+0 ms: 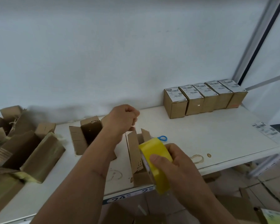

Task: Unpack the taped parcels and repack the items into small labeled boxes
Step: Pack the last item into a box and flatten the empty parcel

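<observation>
My right hand (173, 165) grips a yellow tape roll (155, 162) above the shelf's front edge. My left hand (124, 117) is raised farther back with its fingers curled, pinching what looks like the clear tape end pulled from the roll; the strip itself is barely visible. Under the roll lies a small open cardboard box (136, 152) with its flaps up. Another open box (89, 131) stands behind my left forearm. Several small labeled boxes (200, 99) stand in a row at the back right.
Opened parcels and torn cardboard (27, 147) pile up at the left of the white shelf (217, 143). A blue ring handle (162, 138) lies behind the roll. Loose labels (268, 131) lie at the right edge. Flattened cardboard covers the floor below.
</observation>
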